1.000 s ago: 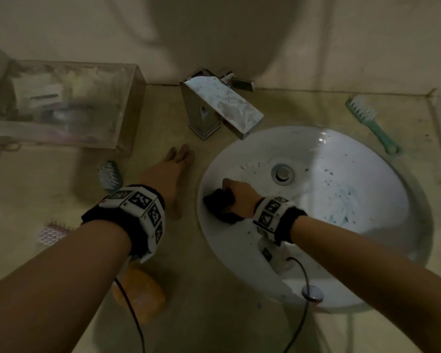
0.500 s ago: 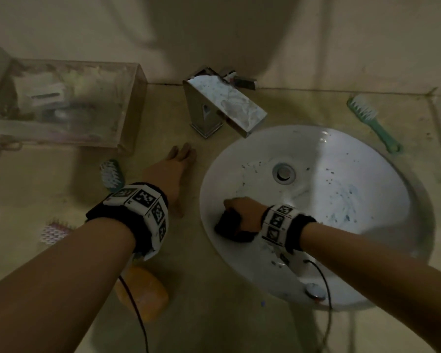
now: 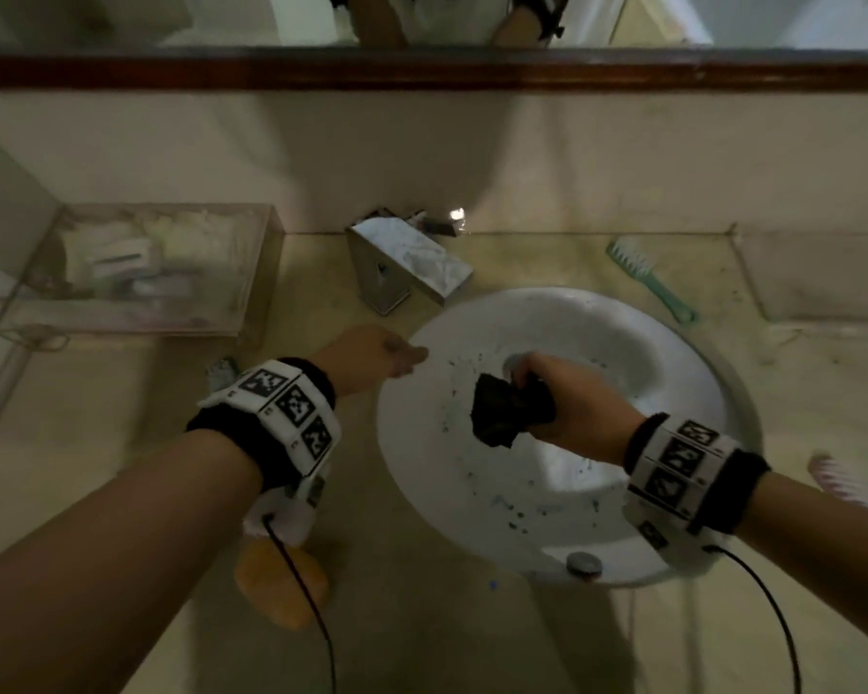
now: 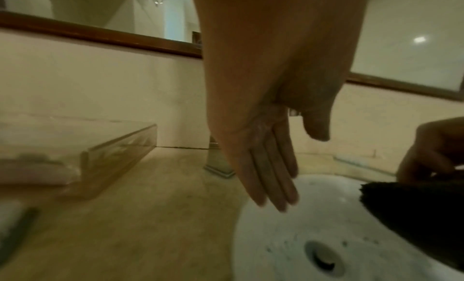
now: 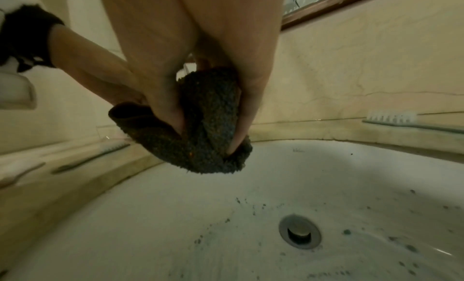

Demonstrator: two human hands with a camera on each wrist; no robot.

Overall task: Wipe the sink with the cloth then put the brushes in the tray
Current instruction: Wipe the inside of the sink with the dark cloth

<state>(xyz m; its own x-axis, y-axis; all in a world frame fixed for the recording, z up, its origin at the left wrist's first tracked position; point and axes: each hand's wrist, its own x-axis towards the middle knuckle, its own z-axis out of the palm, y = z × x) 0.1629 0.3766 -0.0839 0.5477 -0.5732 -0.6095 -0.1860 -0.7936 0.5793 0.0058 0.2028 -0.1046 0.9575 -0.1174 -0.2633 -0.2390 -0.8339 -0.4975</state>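
Observation:
A round white sink speckled with dark spots fills the centre-right of the head view; its drain shows in the right wrist view. My right hand grips a bunched dark cloth, lifted above the bowl. My left hand hangs over the sink's left rim, fingers straight and holding nothing. A green brush lies behind the sink on the right. A small brush lies by my left wrist. A clear tray with items stands at the back left.
A square metal faucet stands behind the sink. An orange soap-like lump lies under my left forearm. A pink bristled brush peeks out beyond my right wrist. A mirror with a brown frame runs along the wall.
My right hand has lifted the cloth off the sink's left wall toward the middle. My left hand rose from the counter and moved over the rim. The head view tilted up.

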